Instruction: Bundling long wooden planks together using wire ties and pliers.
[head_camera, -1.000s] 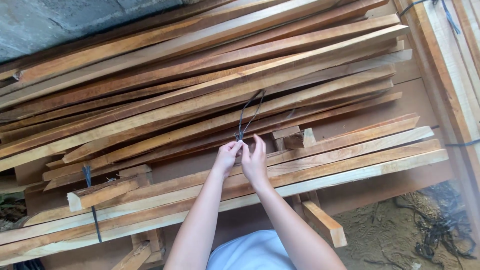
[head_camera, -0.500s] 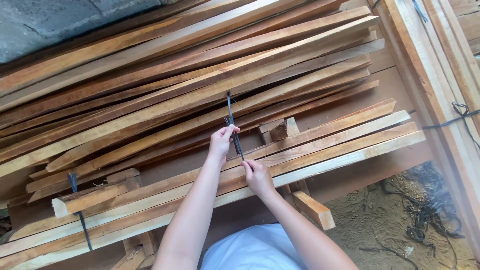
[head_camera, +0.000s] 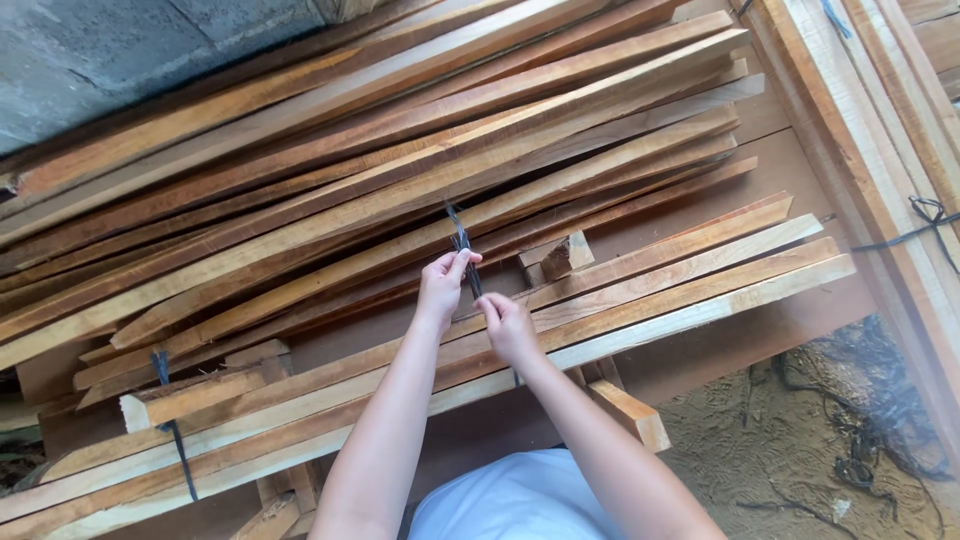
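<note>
Since before, the hands have drawn closer: left hand (head_camera: 441, 288) and right hand (head_camera: 507, 322) fingers pinch the black strap (head_camera: 464, 253) taut over stacked wooden slats (head_camera: 620, 170).

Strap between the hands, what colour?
Black; the strap shows best in the head view, against pale planks.

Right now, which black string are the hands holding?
Find the big pile of long brown wooden slats. Near its middle, the left hand and right hand pinch a thin black strap. Another black strap at the left end hangs untouched.
</note>
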